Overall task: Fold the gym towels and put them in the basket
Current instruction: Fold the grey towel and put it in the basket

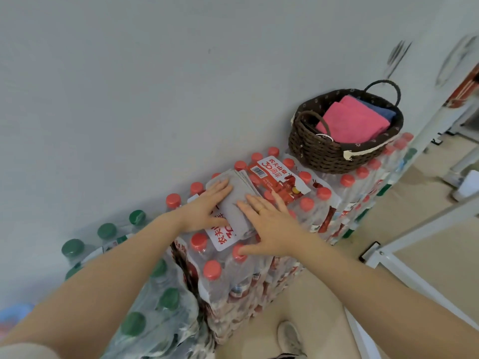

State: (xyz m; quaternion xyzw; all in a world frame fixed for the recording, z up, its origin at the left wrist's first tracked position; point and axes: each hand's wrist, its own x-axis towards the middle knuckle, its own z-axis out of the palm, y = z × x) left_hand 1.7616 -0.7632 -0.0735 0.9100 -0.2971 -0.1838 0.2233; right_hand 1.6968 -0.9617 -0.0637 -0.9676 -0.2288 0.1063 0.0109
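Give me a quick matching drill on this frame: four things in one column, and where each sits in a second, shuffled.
Things:
1. grey towel
2. pink towel
3. blue towel
4. basket

Places:
A. lying on top inside the basket
B. standing on the far pack of red-capped bottles
C. flat under both hands on the near bottle pack
D. tucked behind the pink towel in the basket

Pairs: 1-C, 2-A, 3-D, 4-B
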